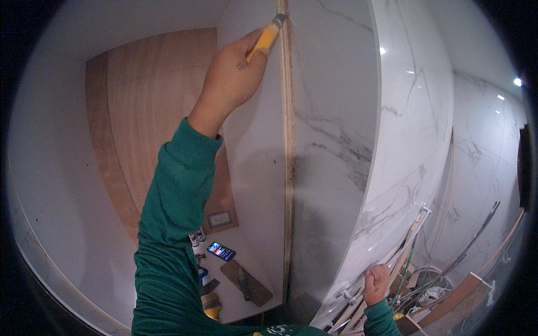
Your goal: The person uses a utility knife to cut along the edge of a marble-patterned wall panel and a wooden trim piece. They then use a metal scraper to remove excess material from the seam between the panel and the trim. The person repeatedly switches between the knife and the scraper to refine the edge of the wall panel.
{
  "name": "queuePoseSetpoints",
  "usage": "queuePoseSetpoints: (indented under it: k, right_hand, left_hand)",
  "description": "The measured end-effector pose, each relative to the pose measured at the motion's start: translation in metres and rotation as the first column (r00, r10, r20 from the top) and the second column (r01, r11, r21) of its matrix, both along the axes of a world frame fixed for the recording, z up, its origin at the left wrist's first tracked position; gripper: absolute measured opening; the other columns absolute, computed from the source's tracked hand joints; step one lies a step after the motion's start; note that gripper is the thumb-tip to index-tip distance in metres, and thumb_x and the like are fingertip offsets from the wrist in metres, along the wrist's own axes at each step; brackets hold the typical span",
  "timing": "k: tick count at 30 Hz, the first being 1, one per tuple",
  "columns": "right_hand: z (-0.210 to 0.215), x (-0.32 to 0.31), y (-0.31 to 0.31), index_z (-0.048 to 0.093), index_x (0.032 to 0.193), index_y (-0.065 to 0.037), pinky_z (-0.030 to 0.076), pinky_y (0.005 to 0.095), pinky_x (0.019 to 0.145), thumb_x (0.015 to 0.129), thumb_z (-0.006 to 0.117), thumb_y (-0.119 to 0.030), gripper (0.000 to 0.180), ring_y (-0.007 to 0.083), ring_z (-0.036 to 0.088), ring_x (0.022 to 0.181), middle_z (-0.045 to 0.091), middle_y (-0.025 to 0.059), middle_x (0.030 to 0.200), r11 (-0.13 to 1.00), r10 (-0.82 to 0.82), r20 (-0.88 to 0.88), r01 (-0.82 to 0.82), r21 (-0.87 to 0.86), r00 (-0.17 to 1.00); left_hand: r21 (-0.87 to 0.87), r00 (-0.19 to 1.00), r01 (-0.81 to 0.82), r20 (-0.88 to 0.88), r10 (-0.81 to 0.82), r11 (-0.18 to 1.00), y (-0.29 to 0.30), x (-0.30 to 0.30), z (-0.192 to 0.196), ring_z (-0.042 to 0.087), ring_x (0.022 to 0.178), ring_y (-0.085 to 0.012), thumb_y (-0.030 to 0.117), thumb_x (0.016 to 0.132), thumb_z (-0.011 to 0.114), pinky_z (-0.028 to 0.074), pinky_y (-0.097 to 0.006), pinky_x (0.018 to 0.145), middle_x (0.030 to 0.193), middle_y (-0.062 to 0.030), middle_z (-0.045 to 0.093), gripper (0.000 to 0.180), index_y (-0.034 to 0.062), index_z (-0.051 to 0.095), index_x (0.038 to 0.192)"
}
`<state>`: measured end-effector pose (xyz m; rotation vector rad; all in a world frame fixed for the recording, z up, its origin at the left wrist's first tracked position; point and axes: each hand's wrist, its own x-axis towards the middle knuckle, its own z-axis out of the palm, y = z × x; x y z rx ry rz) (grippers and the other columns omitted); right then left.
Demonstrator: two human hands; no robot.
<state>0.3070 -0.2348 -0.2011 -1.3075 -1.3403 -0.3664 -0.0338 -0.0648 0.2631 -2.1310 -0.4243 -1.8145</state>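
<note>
High up in front, my left hand is closed around a yellow-handled tool with a grey end. That end touches or nearly touches the bare wooden edge strip running down beside a grey marbled panel. What kind of tool it is I cannot make out. Low on the right, my right hand is curled into a fist near a shiny metal fitting at the edge of the white marbled panel. Whether anything is inside that fist is hidden.
On a white ledge at lower left lie a lit phone, a flat brown board with a dark tool on it, and a yellow-and-black item. A wooden panel stands behind. Long strips and a wooden board are piled at lower right.
</note>
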Motion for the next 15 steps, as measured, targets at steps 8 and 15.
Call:
queuePoseSetpoints:
  k: [8, 15]
  right_hand:
    - [0.000, -0.002, -0.001, 0.048, 0.069, -0.003, 0.037, 0.0464, 0.071, 0.080, 0.057, -0.010, 0.016, 0.0353, 0.047, 0.075, 0.049, 0.0151, 0.071, 1.000, -0.010, 0.003, 0.010, -0.013, 1.000]
    - [-0.003, -0.001, 0.000, 0.050, 0.071, -0.003, 0.039, 0.0442, 0.075, 0.085, 0.059, -0.011, 0.018, 0.0334, 0.049, 0.078, 0.050, 0.0135, 0.073, 1.000, -0.010, 0.015, 0.010, 0.006, 1.000]
  left_hand:
    - [0.030, 0.999, -0.050, -0.013, 0.051, 0.998, -0.001, -0.002, -0.013, 0.063, 0.080, -0.0128, 0.022, 0.103, 0.061, 0.053, -0.030, 0.077, 0.103, -0.0102, 0.073, 0.044, 0.0017, 0.062, 0.142]
    - [-0.057, 1.000, -0.008, -0.016, 0.007, 0.998, -0.003, -0.003, -0.026, 0.070, 0.106, -0.0210, 0.021, 0.103, 0.061, 0.053, -0.033, 0.095, 0.119, -0.0173, 0.074, 0.045, 0.0001, 0.060, 0.143]
